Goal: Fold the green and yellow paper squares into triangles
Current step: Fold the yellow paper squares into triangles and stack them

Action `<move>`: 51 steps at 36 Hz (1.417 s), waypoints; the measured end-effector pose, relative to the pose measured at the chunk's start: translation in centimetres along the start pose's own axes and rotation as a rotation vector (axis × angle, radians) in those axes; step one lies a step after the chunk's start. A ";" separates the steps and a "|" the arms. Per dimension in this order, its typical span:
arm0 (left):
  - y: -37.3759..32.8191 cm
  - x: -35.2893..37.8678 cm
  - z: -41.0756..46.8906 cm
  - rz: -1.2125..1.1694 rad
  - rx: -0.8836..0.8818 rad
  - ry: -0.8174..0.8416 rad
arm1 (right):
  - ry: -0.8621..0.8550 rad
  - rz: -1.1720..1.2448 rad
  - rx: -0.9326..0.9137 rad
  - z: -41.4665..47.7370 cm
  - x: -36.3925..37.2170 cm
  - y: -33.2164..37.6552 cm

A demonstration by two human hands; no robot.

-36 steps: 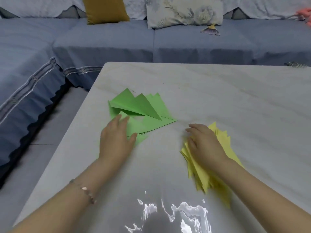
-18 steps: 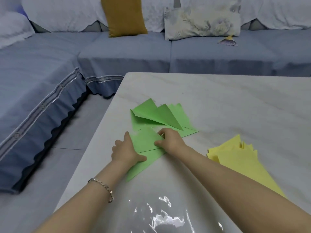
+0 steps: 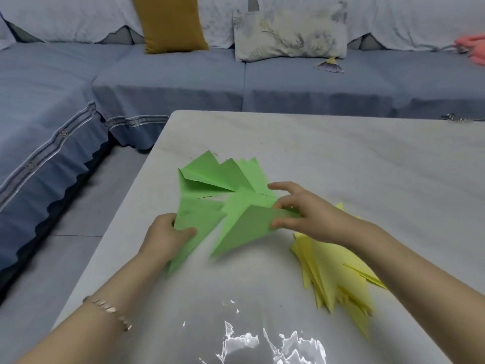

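Pale marble-look tabletop point(image 3: 354, 158) viewed from above. Fanned pile of green folded paper triangles point(image 3: 223, 174) laid toward table's left side. One long green paper triangle point(image 3: 195, 219) gripped by left hand point(image 3: 166, 233), thumb curled over its top face. Second green paper triangle point(image 3: 244, 229) pinched at corner by right hand point(image 3: 304, 211), index finger raised. Stack of yellow folded paper triangles point(image 3: 333, 274) partly covered by right forearm, near green sheets. Blue-grey sofa point(image 3: 168, 85) seen behind table.

My right arm point(image 3: 399, 261) covers the far side of the yellow pile point(image 3: 328, 274). My left hand point(image 3: 165, 237) hides its fingers under a green sheet point(image 3: 195, 219). The lower tip of the green triangle point(image 3: 244, 229) in my right hand point(image 3: 304, 214) is blurred. A pink thing point(image 3: 472, 48) is cut off at the right edge. A shiny object point(image 3: 455, 118) at the table point(image 3: 341, 158) edge is too small to tell.
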State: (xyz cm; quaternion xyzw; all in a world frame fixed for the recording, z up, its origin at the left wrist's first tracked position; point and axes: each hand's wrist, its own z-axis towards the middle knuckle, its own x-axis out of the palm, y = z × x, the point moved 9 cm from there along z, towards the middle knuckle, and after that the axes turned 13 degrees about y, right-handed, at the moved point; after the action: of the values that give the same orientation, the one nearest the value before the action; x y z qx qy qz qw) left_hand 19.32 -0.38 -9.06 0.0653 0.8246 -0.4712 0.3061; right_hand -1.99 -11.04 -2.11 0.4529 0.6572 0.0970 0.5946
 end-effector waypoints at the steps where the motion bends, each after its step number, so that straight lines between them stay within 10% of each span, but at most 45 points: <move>1: -1.0 -0.2 -0.4 -0.046 0.040 -0.008 | 0.030 -0.012 -0.013 -0.4 0.2 0.0; 8: -12.3 5.8 -5.7 -0.320 0.353 0.371 | -0.071 -0.067 -0.060 -4.3 -2.6 -0.1; 17: -17.1 16.0 -7.4 -0.478 0.272 0.515 | -0.248 0.142 0.073 -10.4 -8.1 -5.8; 21: -16.8 17.2 -7.2 -0.316 0.336 0.324 | -0.026 0.106 0.162 -9.8 -6.7 -8.3; 30: -13.4 23.5 -5.9 0.900 0.709 0.105 | -0.050 -0.187 0.281 -4.5 -0.7 -13.9; 36: -11.3 25.9 -5.6 0.953 0.803 0.222 | -0.394 -0.351 0.139 -8.1 2.1 -11.7; 51: -9.5 25.6 -8.5 0.837 0.913 0.151 | -0.133 -0.478 0.386 -7.5 4.7 -15.5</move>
State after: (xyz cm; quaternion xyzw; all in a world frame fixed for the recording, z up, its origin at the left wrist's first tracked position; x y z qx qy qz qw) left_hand -8.76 -3.26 -13.43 0.5404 0.4637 -0.6104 0.3470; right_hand -15.35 -13.46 -13.62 0.3956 0.7109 -0.2019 0.5453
